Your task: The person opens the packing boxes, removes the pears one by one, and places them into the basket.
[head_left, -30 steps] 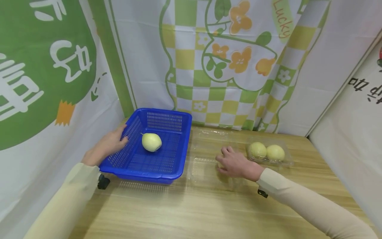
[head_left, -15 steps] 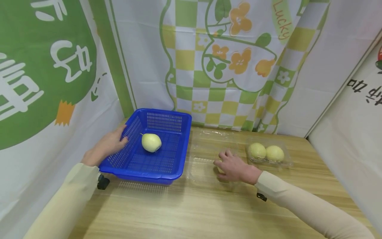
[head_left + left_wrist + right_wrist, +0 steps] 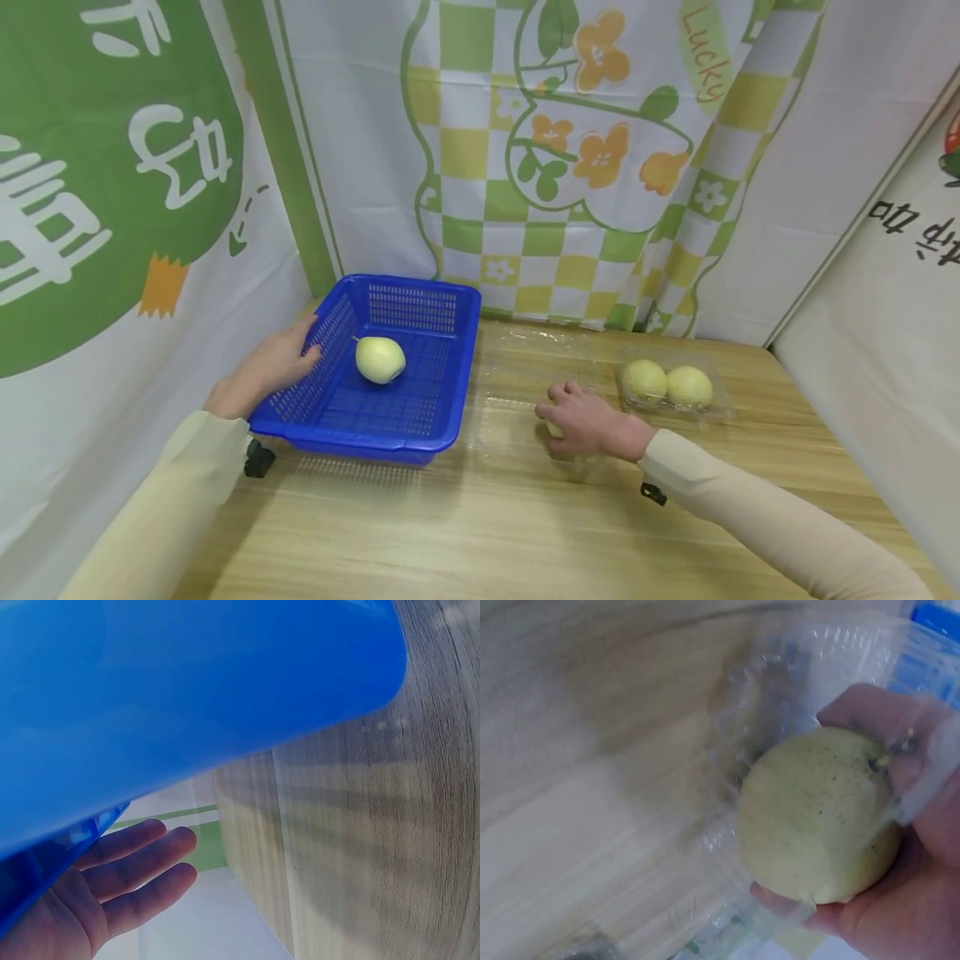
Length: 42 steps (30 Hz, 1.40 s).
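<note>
My left hand (image 3: 272,365) holds the left rim of a blue plastic basket (image 3: 360,439), thumb inside; the left wrist view shows three fingers (image 3: 142,874) extended outside its wall. A single pale yellow-green pear (image 3: 380,360) lies on the basket floor. To the right, my right hand (image 3: 583,423) grips another pear (image 3: 817,817), speckled and with a short stem, at an open clear plastic clamshell box (image 3: 506,421). In the head view that hand hides most of this pear. Clear plastic overlaps fingers and fruit in the right wrist view.
A second clear plastic box (image 3: 720,404) with two pears (image 3: 667,384) stands to the right of my right hand. Everything rests on a wooden table (image 3: 450,533). Printed cloth (image 3: 517,200) hangs behind it, and further cloth walls close off both sides.
My right hand has shifted slightly left and toward the near edge, its fingers now around the pear in the clamshell box. The left hand and basket have hardly moved.
</note>
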Each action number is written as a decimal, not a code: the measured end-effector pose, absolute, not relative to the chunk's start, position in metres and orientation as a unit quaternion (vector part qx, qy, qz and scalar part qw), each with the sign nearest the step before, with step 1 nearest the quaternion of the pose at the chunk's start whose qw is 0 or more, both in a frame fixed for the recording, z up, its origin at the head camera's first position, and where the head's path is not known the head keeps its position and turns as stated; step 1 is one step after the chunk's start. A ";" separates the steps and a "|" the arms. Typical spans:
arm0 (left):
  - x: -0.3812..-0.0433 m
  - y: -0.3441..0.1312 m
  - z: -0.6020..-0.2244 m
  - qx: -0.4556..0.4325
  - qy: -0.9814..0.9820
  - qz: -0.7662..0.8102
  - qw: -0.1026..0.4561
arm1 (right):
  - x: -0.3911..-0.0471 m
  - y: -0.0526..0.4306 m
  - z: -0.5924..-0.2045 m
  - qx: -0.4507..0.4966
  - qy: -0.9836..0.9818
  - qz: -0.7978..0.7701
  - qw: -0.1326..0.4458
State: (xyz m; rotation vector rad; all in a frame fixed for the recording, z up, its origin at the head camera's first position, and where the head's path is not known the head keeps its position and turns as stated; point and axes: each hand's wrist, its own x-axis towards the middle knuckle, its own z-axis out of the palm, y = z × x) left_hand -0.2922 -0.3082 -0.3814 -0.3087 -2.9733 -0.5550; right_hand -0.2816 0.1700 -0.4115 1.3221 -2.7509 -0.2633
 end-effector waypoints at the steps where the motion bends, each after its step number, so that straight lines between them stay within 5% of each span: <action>1: -0.292 -0.308 -0.382 -0.103 -0.977 -0.182 0.051 | -0.282 0.170 -0.410 0.430 -0.899 -0.079 0.027; 14: -0.291 -0.307 -0.382 -0.096 -0.977 -0.186 0.040 | -0.298 0.165 -0.378 0.428 -0.901 0.006 -0.073; 42: -0.295 -0.308 -0.383 -0.096 -0.977 -0.186 0.047 | -0.329 0.086 -0.293 0.453 -0.889 -0.007 -0.064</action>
